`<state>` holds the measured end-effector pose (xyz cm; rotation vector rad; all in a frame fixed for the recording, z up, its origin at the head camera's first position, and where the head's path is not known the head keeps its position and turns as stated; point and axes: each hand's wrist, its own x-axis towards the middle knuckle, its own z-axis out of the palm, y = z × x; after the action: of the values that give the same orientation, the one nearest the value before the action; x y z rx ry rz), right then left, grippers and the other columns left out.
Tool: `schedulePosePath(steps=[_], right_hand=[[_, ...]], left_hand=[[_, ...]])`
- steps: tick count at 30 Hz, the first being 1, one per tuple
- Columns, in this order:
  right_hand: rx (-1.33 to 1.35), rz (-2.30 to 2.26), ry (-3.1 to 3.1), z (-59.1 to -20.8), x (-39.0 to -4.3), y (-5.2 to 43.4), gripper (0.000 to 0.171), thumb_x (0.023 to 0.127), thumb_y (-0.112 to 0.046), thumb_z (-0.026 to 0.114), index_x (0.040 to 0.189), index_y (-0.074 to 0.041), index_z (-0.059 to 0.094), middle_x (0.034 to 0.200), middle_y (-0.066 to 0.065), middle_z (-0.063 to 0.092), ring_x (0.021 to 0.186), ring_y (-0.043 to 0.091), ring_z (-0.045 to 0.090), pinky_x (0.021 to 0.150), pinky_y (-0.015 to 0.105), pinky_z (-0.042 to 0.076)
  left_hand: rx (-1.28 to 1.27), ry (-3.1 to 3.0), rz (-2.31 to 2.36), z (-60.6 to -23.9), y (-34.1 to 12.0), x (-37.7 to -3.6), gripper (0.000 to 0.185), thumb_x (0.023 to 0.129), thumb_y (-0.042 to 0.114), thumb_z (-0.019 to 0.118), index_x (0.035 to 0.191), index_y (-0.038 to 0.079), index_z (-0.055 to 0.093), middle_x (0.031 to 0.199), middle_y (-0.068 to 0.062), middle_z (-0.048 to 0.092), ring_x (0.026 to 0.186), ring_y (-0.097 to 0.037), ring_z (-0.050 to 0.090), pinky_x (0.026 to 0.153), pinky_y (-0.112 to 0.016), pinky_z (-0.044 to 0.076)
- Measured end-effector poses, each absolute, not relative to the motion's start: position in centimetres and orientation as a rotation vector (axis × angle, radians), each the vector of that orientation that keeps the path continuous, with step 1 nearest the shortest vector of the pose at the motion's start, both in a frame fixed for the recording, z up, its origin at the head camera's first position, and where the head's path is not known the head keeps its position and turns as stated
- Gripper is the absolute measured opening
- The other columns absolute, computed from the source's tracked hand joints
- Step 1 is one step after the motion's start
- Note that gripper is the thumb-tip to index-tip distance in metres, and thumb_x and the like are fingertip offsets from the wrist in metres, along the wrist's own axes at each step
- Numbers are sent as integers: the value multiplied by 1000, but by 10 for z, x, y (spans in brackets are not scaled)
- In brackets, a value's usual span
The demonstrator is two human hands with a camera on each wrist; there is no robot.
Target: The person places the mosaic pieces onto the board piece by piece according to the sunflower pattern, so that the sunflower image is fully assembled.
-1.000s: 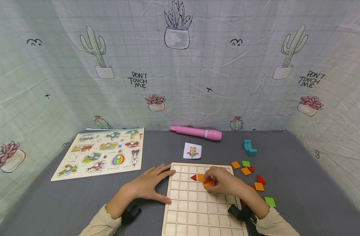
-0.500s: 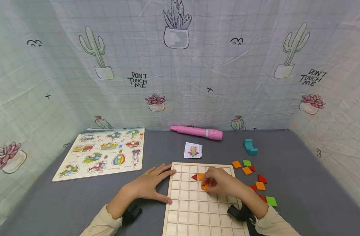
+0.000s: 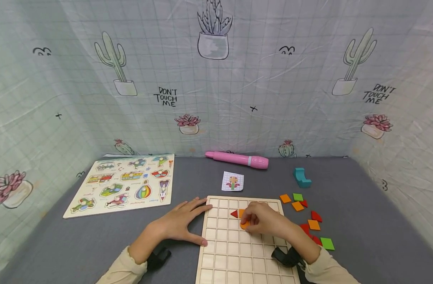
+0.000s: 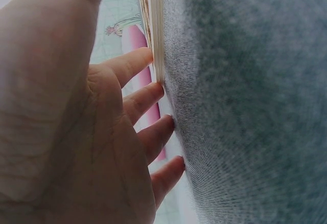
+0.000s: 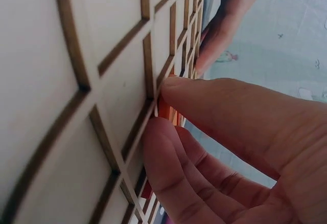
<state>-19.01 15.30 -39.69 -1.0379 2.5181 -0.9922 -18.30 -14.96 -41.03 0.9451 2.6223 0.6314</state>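
Grey felt covers the table (image 3: 344, 213), with a cactus-print cloth hung behind it. On the near middle lies the wooden grid board (image 3: 223, 252), its long axis running from near to far. The left hand (image 3: 181, 223) rests flat on the felt with straight, spread fingers, and the fingertips touch the left edge of the board, as the left wrist view shows. The right hand (image 3: 264, 221) pinches an orange tile (image 3: 244, 225) between thumb and curled fingers, low over a cell in the third row, just near of a red triangle (image 3: 233, 213) and another orange piece already in the second row. To seat the tile well, its edges should probably be turned parallel to the cell walls before pressing; the tile looks square, so no long axis can be told. Loose tiles (image 3: 310, 223) lie right of the board, a pattern card (image 3: 232, 181) and a pink pen (image 3: 237, 159) lie beyond it, and a picture puzzle (image 3: 122, 183) lies far left.
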Motion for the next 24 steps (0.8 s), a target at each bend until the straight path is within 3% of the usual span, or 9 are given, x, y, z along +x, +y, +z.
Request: schedulePosePath(steps=[24], right_hand=[[-1009,-1039,2611,-390,-195,178,8,83,-1,73,89,-5,69,85,3,61,68,5,53,61,20,51]], left_hand=[[924,2616,628,-412,-150,-183,96,76,58,75,153,19,33,160,-10,24,148,-36,18,116,-61,15]])
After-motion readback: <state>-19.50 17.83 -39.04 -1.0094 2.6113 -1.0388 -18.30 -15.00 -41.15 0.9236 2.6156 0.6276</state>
